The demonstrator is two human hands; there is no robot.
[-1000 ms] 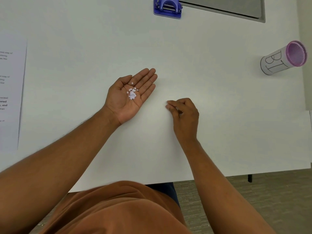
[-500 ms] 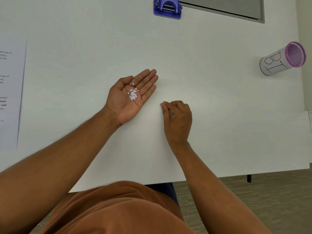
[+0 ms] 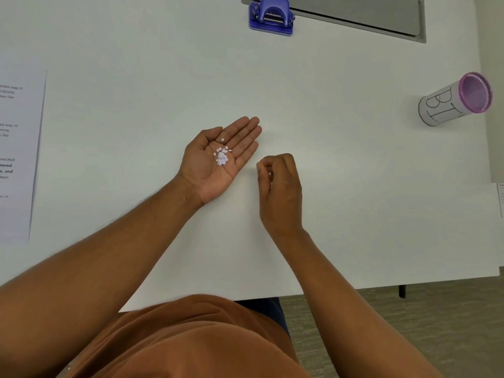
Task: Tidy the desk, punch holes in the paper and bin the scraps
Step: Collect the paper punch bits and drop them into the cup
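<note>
My left hand point(image 3: 204, 170) lies palm up and flat on the white desk point(image 3: 354, 186), with a small heap of white punched-paper scraps point(image 3: 222, 157) in the palm. Just right of it my right hand point(image 3: 281, 186) hovers at the desk surface, fingers curled, thumb and fingertips pinched together on what looks like a tiny pale scrap. A blue hole punch point(image 3: 271, 16) stands at the far edge of the desk. A printed sheet of paper point(image 3: 16, 154) lies at the left edge. A white cup with a purple rim, lettered "BI" point(image 3: 452, 100), is at the right.
A grey panel point(image 3: 354, 15) is set into the desk behind the hole punch. Another sheet's corner point(image 3: 501, 197) shows at the right edge. The desk's front edge runs just before my body, with carpeted floor point(image 3: 409, 323) beyond it at lower right.
My right hand slid left across the desk toward my left palm and lifted slightly, fingers still pinched. The left hand stayed flat with the scraps.
</note>
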